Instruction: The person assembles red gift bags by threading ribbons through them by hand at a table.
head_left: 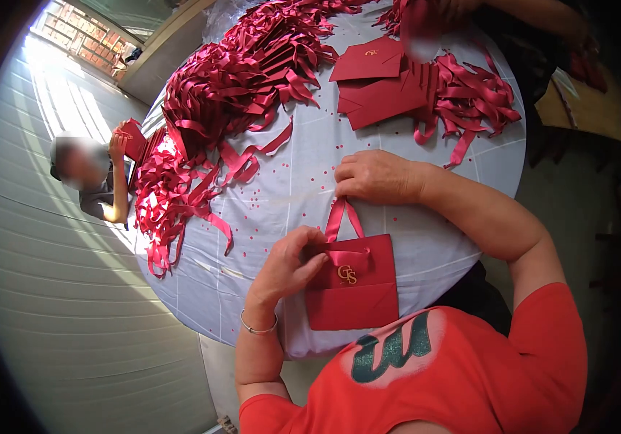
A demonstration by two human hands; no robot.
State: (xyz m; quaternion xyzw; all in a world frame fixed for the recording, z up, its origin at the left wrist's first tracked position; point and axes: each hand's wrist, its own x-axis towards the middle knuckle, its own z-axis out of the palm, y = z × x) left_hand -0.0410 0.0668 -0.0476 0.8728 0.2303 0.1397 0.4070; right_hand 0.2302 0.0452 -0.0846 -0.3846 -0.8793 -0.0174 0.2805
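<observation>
Before us on the table (288, 188) lies a paper bag (352, 283); a ribbon heap (231, 79) sits behind it to the left, flat bags (379, 83) behind to the right.

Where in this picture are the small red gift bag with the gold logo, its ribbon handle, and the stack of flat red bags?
Small red gift bag (357, 300): head view, lower front panel.
Ribbon handle (338, 219): head view, left strand.
Stack of flat red bags (379, 98): head view, middle of top bag.
</observation>
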